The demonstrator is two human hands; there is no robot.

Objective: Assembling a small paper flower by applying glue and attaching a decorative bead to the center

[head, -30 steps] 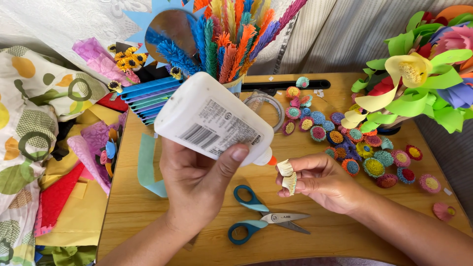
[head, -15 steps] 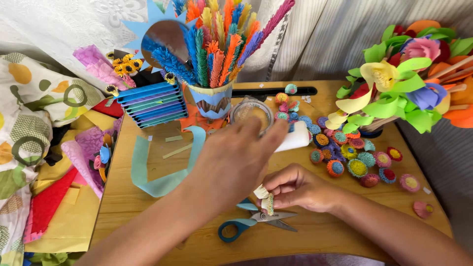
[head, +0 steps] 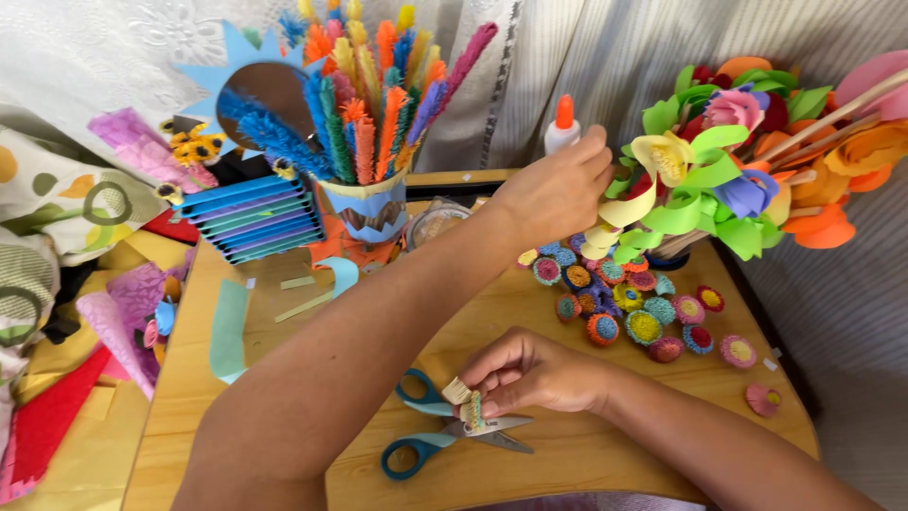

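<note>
Nearest, the right hand (head: 530, 371) pinches a fringed paper roll (head: 465, 402) above the scissors (head: 445, 435); it could unravel. Farther back, the left hand (head: 553, 194), fingers wrapped around the glue bottle (head: 562, 128), might bump the paper flowers (head: 700, 175).

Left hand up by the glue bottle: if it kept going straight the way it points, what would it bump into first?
The left hand holds the glue bottle and points toward the back right. Going straight on, it would probably meet the paper flowers first, starting with the yellow one. Depth is hard to judge, so it might pass just behind them.
</note>
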